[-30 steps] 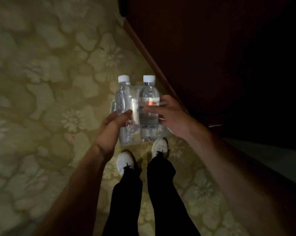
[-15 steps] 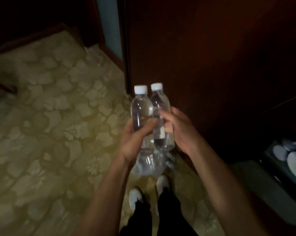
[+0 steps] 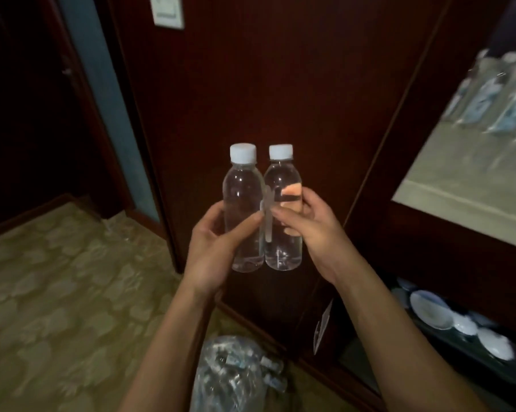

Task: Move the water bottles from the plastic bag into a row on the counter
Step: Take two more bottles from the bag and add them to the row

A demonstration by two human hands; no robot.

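Clear plastic, white caps: two water bottles are standing upright side by side at frame centre, touching each other, held up in front of a dark wood panel. The left hand is curling its grip round the left bottle, thumb across the front. The right hand is wrapping its grip round the right bottle, fingertips showing through the water. Neither bottle is showing a readable label; a pale strip between them is too blurred to read.

At bottom centre the plastic bag is lying on the floor with more bottles inside, blue-and-white labels blurred, no brand legible. The patterned yellow-green carpet is filling the lower left.

At the upper right edge the pale tabletop is carrying a row of bottles with bluish labels, motion-smeared, text unreadable. At lower right white dishes are sitting on a dark shelf below. A white wall plate is hanging at top centre-left, any writing on it illegible.
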